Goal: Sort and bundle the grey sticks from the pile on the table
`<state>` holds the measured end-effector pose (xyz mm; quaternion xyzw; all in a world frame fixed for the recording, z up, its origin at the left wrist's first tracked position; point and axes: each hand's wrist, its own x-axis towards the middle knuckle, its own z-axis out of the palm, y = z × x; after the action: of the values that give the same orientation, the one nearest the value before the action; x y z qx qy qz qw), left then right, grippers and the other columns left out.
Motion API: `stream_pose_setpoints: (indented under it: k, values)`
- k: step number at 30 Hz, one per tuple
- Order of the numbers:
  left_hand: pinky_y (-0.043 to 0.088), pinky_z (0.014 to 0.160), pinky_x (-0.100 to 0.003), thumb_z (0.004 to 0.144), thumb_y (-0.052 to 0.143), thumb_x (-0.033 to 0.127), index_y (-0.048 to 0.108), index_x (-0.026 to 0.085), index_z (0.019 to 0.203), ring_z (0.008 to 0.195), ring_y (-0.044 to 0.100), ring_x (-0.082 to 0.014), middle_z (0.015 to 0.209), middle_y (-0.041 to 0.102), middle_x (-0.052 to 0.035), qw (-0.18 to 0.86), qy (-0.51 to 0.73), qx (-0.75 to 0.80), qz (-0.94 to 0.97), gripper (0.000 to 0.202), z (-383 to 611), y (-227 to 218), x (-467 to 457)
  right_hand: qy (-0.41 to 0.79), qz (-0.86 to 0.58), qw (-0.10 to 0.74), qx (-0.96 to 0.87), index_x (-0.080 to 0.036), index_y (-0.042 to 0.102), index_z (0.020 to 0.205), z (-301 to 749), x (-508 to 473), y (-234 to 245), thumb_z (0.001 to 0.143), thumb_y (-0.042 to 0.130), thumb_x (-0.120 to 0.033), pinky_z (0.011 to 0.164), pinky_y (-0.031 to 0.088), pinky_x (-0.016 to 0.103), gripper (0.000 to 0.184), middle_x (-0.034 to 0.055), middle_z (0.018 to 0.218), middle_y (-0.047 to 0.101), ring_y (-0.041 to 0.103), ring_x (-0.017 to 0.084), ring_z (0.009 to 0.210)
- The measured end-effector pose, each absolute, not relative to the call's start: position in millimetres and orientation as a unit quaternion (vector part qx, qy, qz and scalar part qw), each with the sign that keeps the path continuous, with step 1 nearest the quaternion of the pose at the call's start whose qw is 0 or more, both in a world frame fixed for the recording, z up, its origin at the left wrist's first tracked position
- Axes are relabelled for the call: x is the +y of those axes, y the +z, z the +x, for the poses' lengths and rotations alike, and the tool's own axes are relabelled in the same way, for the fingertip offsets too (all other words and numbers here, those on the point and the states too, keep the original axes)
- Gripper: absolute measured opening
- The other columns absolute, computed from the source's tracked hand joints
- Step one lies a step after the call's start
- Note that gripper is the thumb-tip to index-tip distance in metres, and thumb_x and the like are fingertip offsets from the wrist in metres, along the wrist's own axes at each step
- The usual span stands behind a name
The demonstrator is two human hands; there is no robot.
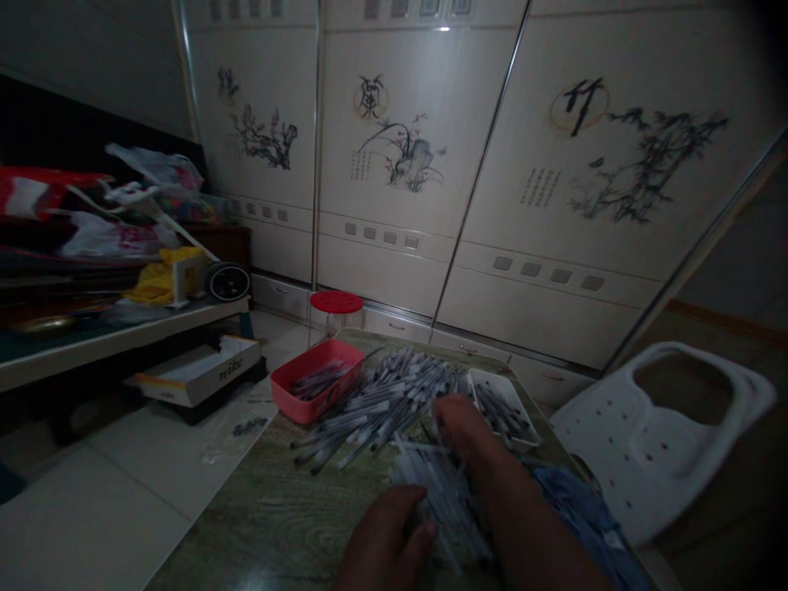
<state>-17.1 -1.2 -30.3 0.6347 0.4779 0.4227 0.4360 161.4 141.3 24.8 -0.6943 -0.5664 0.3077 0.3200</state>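
The left hand [387, 533] lies half-curled on a sheaf of loose pens [440, 509], the right hand [459, 427] dips its fingers among them just ahead, neither grip clear, and a careless sweep could tip the white tray [501, 406] or roll pens off the tabletop [246, 525].

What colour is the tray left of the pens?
The tray is coral pink; head view.

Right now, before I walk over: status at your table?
Left hand against loose pens. Right hand over pen pile, beside white tray. Red tray left of pile.
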Motion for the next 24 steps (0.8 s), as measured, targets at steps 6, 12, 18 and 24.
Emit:
stream_pose_setpoints:
  k: [6, 12, 18, 24]
  values:
    - [0.047, 0.108, -0.046, 0.095, 0.066, 0.043, 0.08, 0.022, 0.12, 0.119, 0.069, -0.0338, 0.126, 0.078, -0.0159, 0.499, 0.48, 0.457, 0.559, 0.035, -12, -9, 1, 0.494, -0.593, 0.422, -0.476, -0.02, 0.06, 0.121, 181, 47, 39, 0.096, 0.053, -0.034, 0.051, 0.045, 0.023, 0.03, -0.0027, 0.081, 0.068, 0.059, 0.013, 0.057]
    - [0.054, 0.088, -0.04, 0.082, 0.081, 0.057, 0.078, 0.018, 0.118, 0.097, 0.074, -0.0302, 0.106, 0.08, -0.0144, 0.706, 0.486, 0.362, 0.368, 0.054, 3, 0, -6, 0.716, -0.418, 0.434, -0.353, -0.02, 0.068, 0.103, 187, -24, 3, 0.073, 0.083, -0.045, 0.052, 0.038, 0.019, 0.042, -0.0022, 0.07, 0.067, 0.051, 0.008, 0.05]
    - [0.048, 0.065, -0.027, 0.081, 0.085, 0.053, 0.076, 0.017, 0.092, 0.065, 0.063, -0.0152, 0.081, 0.074, -0.0041, 0.754, 0.513, 0.304, 0.274, 0.039, 13, -5, -7, 0.649, -0.525, 0.381, -0.397, -0.023, 0.071, 0.087, 192, -38, -19, 0.08, 0.068, -0.08, 0.048, 0.033, 0.022, 0.057, 0.0035, 0.067, 0.067, 0.051, 0.012, 0.052]
    - [0.042, 0.059, -0.024, 0.084, 0.08, 0.058, 0.074, 0.019, 0.108, 0.06, 0.058, -0.0113, 0.091, 0.078, -0.0065, 0.724, 0.505, 0.368, 0.293, 0.047, 11, -6, -3, 0.63, -0.535, 0.335, -0.453, -0.019, 0.07, 0.087, 199, -37, -31, 0.066, 0.064, -0.096, 0.046, 0.022, 0.021, 0.08, -0.0052, 0.053, 0.053, 0.036, 0.007, 0.044]
